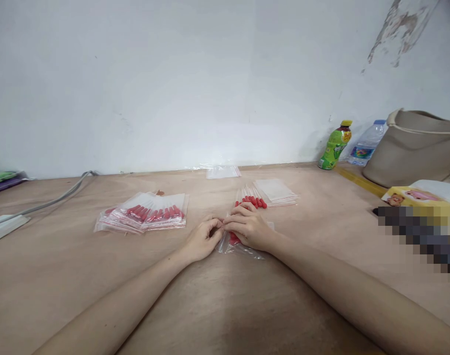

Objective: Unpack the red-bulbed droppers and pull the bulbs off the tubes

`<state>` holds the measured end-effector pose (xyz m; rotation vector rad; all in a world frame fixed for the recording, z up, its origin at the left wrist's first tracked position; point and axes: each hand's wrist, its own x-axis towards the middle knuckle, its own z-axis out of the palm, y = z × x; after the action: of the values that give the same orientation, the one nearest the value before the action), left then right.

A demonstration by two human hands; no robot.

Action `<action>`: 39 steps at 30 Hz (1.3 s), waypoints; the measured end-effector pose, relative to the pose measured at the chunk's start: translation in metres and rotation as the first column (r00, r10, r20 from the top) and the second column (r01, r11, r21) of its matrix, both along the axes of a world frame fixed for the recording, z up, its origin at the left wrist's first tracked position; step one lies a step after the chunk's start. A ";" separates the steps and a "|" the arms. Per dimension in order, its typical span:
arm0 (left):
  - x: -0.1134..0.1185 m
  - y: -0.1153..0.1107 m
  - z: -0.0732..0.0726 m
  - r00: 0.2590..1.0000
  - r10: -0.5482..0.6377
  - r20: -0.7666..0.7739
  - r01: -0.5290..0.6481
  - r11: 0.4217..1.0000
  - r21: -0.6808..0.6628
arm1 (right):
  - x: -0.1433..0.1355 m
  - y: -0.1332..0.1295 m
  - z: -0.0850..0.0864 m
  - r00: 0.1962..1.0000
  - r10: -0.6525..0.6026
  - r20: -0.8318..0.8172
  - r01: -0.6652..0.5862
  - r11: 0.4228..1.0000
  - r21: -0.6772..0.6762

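Observation:
A clear plastic bag (243,250) with red-tipped sticks in it lies on the table between my hands. My left hand (205,238) pinches the bag's left edge between thumb and fingers. Over the bag's upper part, my right hand (250,228) is closed on it, hiding much of the red tips. Just beyond my right hand are loose red-tipped sticks (255,201), beside a stack of flat clear bags (276,192). To the left, filled bags with red-tipped sticks (147,213) lie overlapping in a fanned pile.
Against the wall lies a flat bag (223,171). A green bottle (332,148), a clear bottle (367,143) and a beige bucket (413,153) stand at the back right. A yellow package (428,202) lies nearer. At left runs a grey cable (62,195).

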<state>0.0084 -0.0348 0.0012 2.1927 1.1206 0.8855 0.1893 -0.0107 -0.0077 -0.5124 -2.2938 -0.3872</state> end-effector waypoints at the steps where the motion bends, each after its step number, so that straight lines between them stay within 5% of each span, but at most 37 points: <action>1: 0.000 0.000 0.000 1.000 -0.013 -0.004 0.013 1.000 0.021 | -0.001 -0.001 0.001 1.000 -0.010 0.000 0.010 1.000 0.005; 11: 0.002 0.001 -0.003 0.985 0.061 -0.159 -0.053 0.997 0.058 | -0.004 -0.002 0.003 0.992 -0.026 0.121 0.013 0.995 0.103; 19: -0.004 0.005 -0.008 0.981 0.103 -0.167 -0.090 0.992 0.085 | -0.001 -0.003 0.006 0.990 0.027 0.141 -0.034 0.998 0.046; 27: -0.005 0.004 -0.002 0.970 0.217 -0.111 -0.210 0.975 0.072 | 0.004 -0.006 0.010 0.999 0.033 -0.009 -0.034 0.991 -0.131; 33: -0.006 0.000 -0.005 0.939 0.322 -0.121 -0.279 0.919 0.279 | 0.016 -0.010 0.009 0.995 -0.086 -0.056 0.068 0.964 -0.258; 39: -0.006 -0.001 -0.009 0.972 0.206 -0.112 -0.171 0.950 0.262 | 0.053 -0.022 0.003 0.978 -0.208 -0.016 0.176 0.867 -0.467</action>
<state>0.0025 -0.0354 -0.0082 2.4122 1.3696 1.0177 0.2419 -0.0322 -0.0043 -0.9837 -2.2745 0.0976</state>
